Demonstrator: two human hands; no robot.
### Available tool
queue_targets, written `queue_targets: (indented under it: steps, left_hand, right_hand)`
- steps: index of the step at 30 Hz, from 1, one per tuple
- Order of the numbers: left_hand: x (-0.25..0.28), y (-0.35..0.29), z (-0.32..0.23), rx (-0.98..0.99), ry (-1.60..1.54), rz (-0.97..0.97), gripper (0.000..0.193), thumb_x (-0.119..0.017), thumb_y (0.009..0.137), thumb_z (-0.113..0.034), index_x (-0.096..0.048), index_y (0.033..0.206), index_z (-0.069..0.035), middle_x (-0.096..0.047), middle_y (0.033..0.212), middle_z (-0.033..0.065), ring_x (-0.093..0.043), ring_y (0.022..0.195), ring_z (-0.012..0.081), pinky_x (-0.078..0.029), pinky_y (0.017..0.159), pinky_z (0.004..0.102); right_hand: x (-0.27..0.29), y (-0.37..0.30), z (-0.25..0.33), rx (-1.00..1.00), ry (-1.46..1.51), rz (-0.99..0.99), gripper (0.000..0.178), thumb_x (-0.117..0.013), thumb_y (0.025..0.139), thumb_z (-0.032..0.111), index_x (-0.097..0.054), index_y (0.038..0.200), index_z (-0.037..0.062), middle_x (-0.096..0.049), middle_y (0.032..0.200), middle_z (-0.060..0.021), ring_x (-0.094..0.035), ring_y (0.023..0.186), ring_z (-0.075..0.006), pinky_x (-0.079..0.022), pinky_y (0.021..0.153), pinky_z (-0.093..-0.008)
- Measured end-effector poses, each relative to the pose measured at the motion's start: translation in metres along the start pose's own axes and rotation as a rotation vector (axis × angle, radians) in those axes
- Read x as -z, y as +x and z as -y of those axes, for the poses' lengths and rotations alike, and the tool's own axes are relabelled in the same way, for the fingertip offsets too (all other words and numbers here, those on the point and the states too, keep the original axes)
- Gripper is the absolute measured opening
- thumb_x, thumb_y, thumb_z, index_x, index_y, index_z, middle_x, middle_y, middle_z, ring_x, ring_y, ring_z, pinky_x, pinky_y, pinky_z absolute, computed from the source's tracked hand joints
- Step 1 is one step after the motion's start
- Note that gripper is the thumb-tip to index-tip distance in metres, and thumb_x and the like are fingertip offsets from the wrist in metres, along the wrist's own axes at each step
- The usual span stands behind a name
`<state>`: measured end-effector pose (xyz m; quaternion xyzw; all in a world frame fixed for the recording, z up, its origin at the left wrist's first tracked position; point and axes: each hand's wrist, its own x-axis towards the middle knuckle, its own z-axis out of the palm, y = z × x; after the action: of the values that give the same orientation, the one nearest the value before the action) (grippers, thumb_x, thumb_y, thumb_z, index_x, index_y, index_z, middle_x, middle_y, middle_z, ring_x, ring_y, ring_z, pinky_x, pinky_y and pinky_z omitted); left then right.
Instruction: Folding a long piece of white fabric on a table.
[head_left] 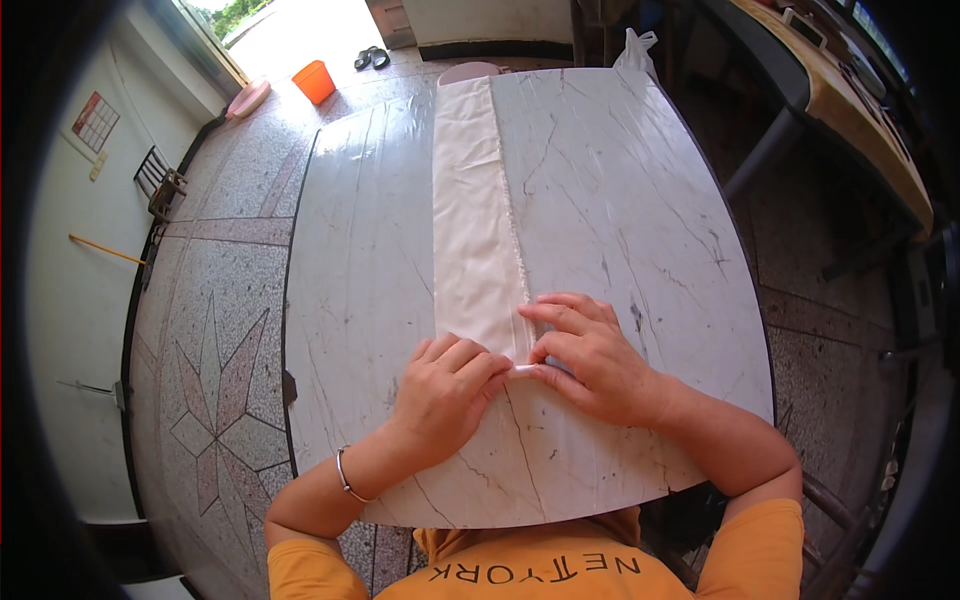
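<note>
A long cream strip of cloth (470,220) lies flat down the middle of the marble-patterned table (620,220), its right edge frayed. Its near end is turned up into a narrow roll or fold. At the left of that end, my left hand (447,388) pinches the rolled edge between thumb and fingers. My right hand (590,358) grips the right corner of the same edge with thumb and forefinger, its other fingers resting by the frayed side. The two hands are close together, with a short bit of the roll showing between them. A bracelet circles my left wrist.
A pink round stool (468,72) stands beyond the table's far edge, and a white plastic bag (637,50) sits at the far right corner. On the floor are an orange bucket (314,82) and dark sandals (371,58). Another table (850,110) stands to the right.
</note>
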<state>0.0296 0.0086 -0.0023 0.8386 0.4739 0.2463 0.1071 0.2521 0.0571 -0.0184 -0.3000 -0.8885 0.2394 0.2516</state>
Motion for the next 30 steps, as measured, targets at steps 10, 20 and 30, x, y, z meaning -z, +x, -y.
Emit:
queue_targets:
  steps: [10,20,30]
  left_hand:
    - [-0.0013,0.0026,0.003,0.027,0.058,-0.05,0.011,-0.072,0.081,-0.007,-0.071,0.092,-0.01,-0.065,0.089,0.0015,-0.06,0.086,0.0233,-0.046,0.076,0.0381]
    - [-0.0001,0.0015,0.0031,-0.023,-0.031,-0.015,0.02,-0.074,0.08,-0.008,-0.073,0.1,-0.01,-0.064,0.09,0.0034,-0.06,0.087,0.0233,-0.046,0.079,0.0371]
    - [-0.0032,0.0068,0.0075,0.018,-0.136,-0.048,0.015,-0.075,0.08,-0.007,-0.072,0.094,-0.009,-0.064,0.087,0.0056,-0.059,0.08,0.0252,-0.049,0.072,0.0363]
  right_hand:
    - [-0.0002,-0.0004,0.0025,-0.056,-0.049,0.02,0.03,-0.072,0.086,0.022,-0.062,0.111,0.01,-0.049,0.142,-0.0142,-0.038,0.137,-0.0308,-0.029,0.111,-0.0452]
    - [-0.0008,-0.0007,0.0001,-0.032,0.013,-0.01,0.016,-0.074,0.086,0.017,-0.065,0.097,0.0097,-0.052,0.14,-0.0134,-0.041,0.136,-0.0319,-0.029,0.111,-0.0449]
    - [-0.0022,0.0,-0.0002,-0.091,0.068,-0.08,0.021,-0.075,0.084,0.015,-0.062,0.099,0.0091,-0.052,0.139,-0.0167,-0.042,0.134,-0.0351,-0.032,0.11,-0.046]
